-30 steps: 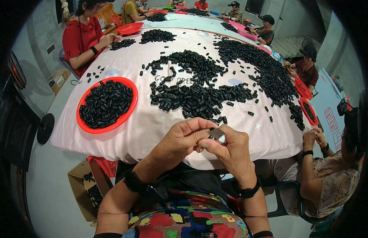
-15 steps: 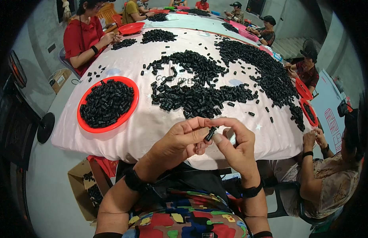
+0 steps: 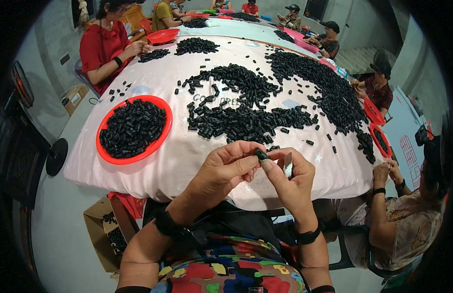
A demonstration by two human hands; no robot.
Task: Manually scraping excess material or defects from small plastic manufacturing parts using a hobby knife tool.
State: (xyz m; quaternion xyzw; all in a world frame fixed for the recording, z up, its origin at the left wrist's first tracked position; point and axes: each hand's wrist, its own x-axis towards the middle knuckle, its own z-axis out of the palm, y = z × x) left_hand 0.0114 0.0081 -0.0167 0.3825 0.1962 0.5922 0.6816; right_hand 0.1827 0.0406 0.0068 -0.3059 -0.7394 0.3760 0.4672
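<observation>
A small black cylindrical plastic part (image 3: pixel 260 154) is pinched between the fingertips of both my hands, just above the near edge of the table. My left hand (image 3: pixel 219 171) grips it with thumb and forefinger. The thumb and forefinger of my right hand (image 3: pixel 294 183) press on its right end. Tucked in the right-hand fingers is a thin, flat silvery blade-like piece (image 3: pixel 288 165), its tip pointing up. Beyond my hands lies a loose pile of similar black parts (image 3: pixel 246 119).
A red basin (image 3: pixel 100 152) heaped with black parts stands left on the pink tablecloth (image 3: pixel 187 168). A larger pile (image 3: pixel 334 97) spreads along the right. An open cardboard box (image 3: pixel 97 229) sits below left. Several people work around the table, one person (image 3: pixel 407 219) close on my right.
The black part has turned from nearly upright to a slanted, more level pose. My right fingers have shifted, and the silvery piece shows more upright. The view has shifted slightly.
</observation>
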